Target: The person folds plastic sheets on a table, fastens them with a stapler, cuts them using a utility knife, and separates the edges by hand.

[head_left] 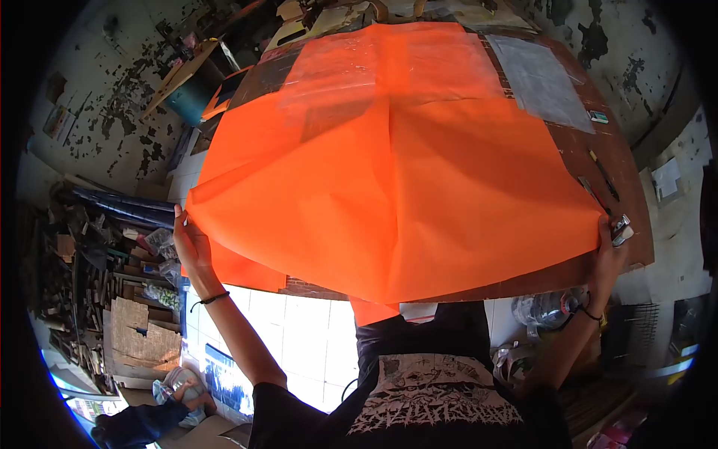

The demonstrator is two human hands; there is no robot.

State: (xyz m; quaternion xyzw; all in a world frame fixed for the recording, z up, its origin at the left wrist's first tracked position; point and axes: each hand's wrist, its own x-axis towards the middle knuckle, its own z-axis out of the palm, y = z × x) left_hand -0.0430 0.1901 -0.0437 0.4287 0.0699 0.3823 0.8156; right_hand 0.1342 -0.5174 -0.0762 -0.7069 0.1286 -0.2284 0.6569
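Note:
A large orange sheet (479, 202), thin like fabric or plastic, spreads over the brown table (636, 224) and bulges up along a central crease. Its near left corner is pinched in my left hand (193, 245), out past the table's left side. At the opposite near corner, my right hand (609, 258) grips the sheet with fingers closed. Close against that hand is a small silver object (621, 230); whether I hold it or it lies on the table I cannot tell. More orange material lies under the lifted part.
A translucent sheet (535, 78) lies at the table's far right, with a small green-and-white item (598, 117) beside it. A yellow-and-black cutter-like tool (604, 176) rests near the right edge. Scrap wood (82, 277) is piled left; a clear plastic bottle (540, 310) stands below the table.

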